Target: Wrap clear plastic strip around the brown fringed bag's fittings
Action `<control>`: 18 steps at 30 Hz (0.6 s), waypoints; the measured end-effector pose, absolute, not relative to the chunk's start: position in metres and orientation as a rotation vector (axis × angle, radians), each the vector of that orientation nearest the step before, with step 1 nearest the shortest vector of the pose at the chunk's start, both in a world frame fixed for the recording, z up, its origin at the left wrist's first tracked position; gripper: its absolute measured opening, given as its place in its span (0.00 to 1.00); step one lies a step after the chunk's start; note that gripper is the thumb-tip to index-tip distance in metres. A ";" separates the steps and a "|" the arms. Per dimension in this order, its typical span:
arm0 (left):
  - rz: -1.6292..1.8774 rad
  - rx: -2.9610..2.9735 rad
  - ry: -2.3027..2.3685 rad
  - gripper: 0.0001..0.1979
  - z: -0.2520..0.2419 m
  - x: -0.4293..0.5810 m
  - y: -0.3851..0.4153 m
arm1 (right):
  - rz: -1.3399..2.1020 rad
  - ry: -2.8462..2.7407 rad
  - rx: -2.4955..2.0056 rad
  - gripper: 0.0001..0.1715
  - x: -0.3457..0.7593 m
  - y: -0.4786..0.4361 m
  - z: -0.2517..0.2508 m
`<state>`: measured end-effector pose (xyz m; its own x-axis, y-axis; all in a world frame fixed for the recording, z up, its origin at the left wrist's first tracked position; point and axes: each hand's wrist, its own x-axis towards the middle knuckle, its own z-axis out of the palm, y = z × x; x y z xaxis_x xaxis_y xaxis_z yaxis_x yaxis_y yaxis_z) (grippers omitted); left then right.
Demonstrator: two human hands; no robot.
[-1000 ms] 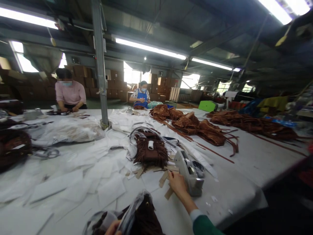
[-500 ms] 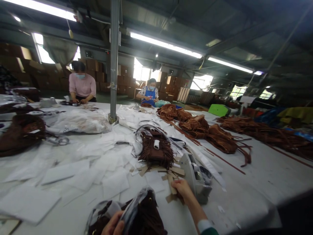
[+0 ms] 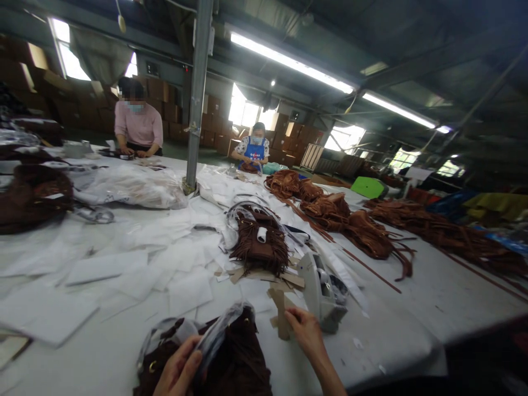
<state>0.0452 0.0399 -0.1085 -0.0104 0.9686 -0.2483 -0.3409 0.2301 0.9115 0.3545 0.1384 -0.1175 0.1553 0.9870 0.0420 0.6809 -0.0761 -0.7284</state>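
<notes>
My left hand (image 3: 179, 366) is closed on the plastic-wrapped strap (image 3: 220, 335) of a dark brown fringed bag (image 3: 243, 360) at the bottom of the view. To its right, my right hand (image 3: 307, 333) pinches the edge of a tan cardboard piece (image 3: 281, 316) with cross-shaped arms. Just beyond that hand stands a grey tape dispenser (image 3: 324, 294). A second dark brown fringed bag (image 3: 262, 250) lies farther up the table, its strap in clear wrap and a white wrapped part on its front. Loose cardboard pieces (image 3: 292, 279) lie at its near edge.
White sheets (image 3: 111, 267) are strewn over the left of the table. Brown bags (image 3: 350, 220) with long straps run along the right, near a green object (image 3: 367, 187). A metal post (image 3: 197, 99) rises from the table. Two people (image 3: 138, 124) work at the far side.
My right hand has drawn the cardboard piece slightly left and toward me, away from the tape dispenser. My left hand keeps its hold on the bag's strap. The camera view has shifted slightly.
</notes>
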 end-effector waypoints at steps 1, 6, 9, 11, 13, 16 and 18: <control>1.204 0.758 1.093 0.31 -0.108 0.045 0.040 | 0.617 -1.573 -1.833 0.21 0.353 0.137 -0.117; 1.217 0.734 1.117 0.32 -0.121 0.046 0.039 | 0.498 -1.472 -1.860 0.18 0.346 0.131 -0.118; 1.238 0.703 1.115 0.32 -0.130 0.045 0.041 | 0.532 -1.421 -1.807 0.20 0.339 0.128 -0.114; 1.229 0.674 1.093 0.31 -0.132 0.043 0.044 | 0.624 -1.416 -1.747 0.24 0.329 0.120 -0.110; 1.217 0.661 1.034 0.28 -0.132 0.040 0.049 | 0.810 -1.408 -1.649 0.29 0.313 0.107 -0.105; 1.204 0.671 0.910 0.23 -0.133 0.034 0.056 | 1.160 -1.348 -1.518 0.32 0.281 0.081 -0.099; 1.218 0.658 0.846 0.21 -0.134 0.032 0.059 | 1.289 -1.307 -1.503 0.32 0.260 0.064 -0.098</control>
<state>0.0317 0.0589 -0.1337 0.1215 0.9721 -0.2008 -0.5275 0.2346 0.8165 0.2599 0.0636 -0.0979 -0.0289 0.9776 -0.2086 0.2218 -0.1972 -0.9549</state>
